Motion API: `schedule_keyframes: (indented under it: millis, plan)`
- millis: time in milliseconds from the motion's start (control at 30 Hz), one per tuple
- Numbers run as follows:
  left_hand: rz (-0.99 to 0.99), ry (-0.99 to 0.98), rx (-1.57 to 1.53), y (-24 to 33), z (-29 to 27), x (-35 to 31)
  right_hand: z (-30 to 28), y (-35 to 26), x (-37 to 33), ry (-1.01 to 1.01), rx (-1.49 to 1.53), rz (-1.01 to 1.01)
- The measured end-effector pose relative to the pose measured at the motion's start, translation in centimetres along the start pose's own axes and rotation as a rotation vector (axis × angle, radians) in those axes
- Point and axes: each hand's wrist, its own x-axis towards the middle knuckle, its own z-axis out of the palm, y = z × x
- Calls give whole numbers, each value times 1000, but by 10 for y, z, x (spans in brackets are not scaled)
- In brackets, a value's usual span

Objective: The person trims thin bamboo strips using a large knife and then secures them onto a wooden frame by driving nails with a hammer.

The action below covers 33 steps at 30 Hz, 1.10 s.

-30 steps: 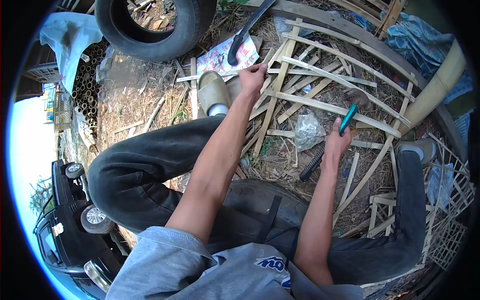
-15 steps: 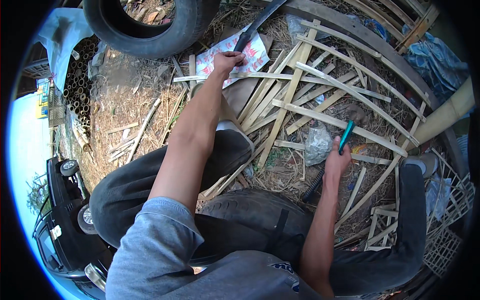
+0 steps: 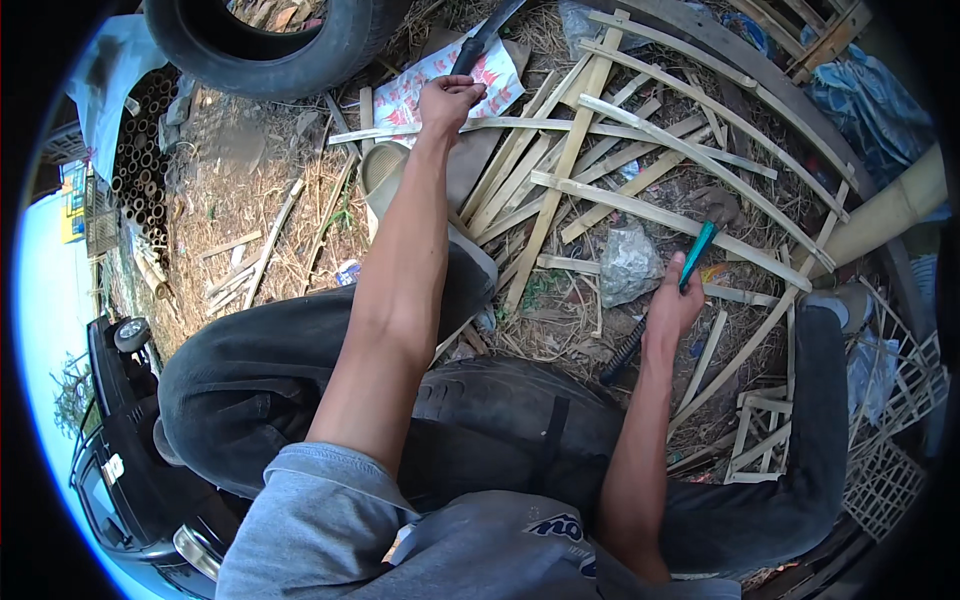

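My left hand (image 3: 450, 102) reaches far out with its fingers curled at the end of the dark handle of a machete (image 3: 470, 55). The machete's long blade points away from me, over a white sheet with red print (image 3: 400, 103); the grip itself is partly hidden. My right hand (image 3: 674, 308) is closed around a teal rod-shaped handle (image 3: 702, 248), which sticks out beyond the thumb. A dark ribbed strip (image 3: 628, 348) shows just below that hand; I cannot tell whether it joins the teal handle. Left of this hand lies a crumpled clear plastic bag (image 3: 630, 265).
Split bamboo strips (image 3: 660, 215) lie crisscrossed ahead of me. A large tyre (image 3: 275, 65) stands at the far left, with stacked bamboo tubes (image 3: 140, 165) beside it. A thick bamboo pole (image 3: 885, 228) juts in at the right. A black vehicle (image 3: 140, 460) stands at the left.
The view has shifted slightly, so most of the scene sits a little higher and further left. Both hands stay near the same things, with no clear change of grip.
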Motion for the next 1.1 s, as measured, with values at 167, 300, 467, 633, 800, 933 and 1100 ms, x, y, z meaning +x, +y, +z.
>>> schedule_keyframes:
  millis: [167,300,467,633,800,933,1100]
  plan:
    - [69,62,-12,6,84,-84,-13,-4,12,-19,82,-21]
    - [192,-4,90,-12,108,-132,-6,-11,13,-55,40,-15]
    - [256,-233,230,7,118,-142,12,-6,11,-66,51,0]
    - [240,-558,387,52,115,-145,11,0,19,-84,42,-9]
    - [228,-568,262,62,112,-118,16,7,16,-64,-39,5]
    - [264,-257,52,6,150,-193,30,-7,1,34,-63,36]
    - [67,-203,-239,-48,163,-253,41,-17,-3,62,-61,-36]
